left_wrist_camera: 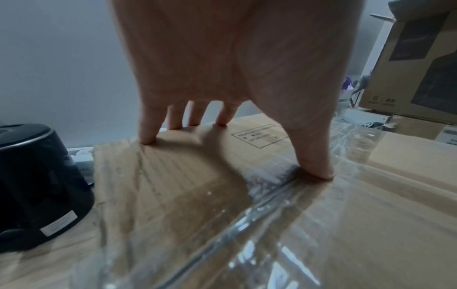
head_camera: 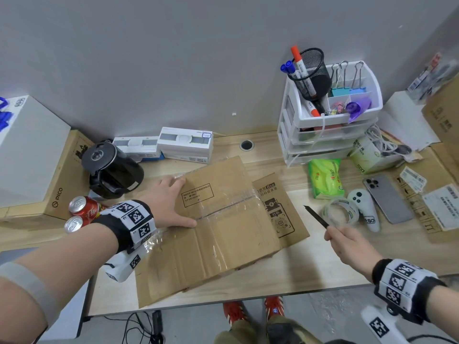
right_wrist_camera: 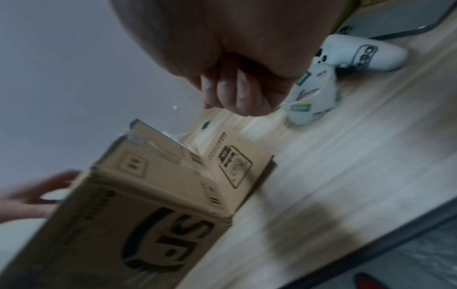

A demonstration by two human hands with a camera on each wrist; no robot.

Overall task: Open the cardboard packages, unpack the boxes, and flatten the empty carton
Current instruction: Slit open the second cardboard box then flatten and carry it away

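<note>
Left hand [head_camera: 166, 200], fingers straight, presses the flattened carton [head_camera: 218, 229]; right hand [head_camera: 347, 247] beside it grips a black blade [head_camera: 316, 216].

On the far left, the brown box [head_camera: 59, 184] under the white one reads "PICO" on its side. The white controller [head_camera: 366, 211] at right carries the same looped logo, and the carton [right_wrist_camera: 138, 221] shows big black letters, seemingly "JD".

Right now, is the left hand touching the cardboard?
Touching. The left wrist view shows the left hand planting its fingertips and thumb straight on the flattened cardboard.
</note>
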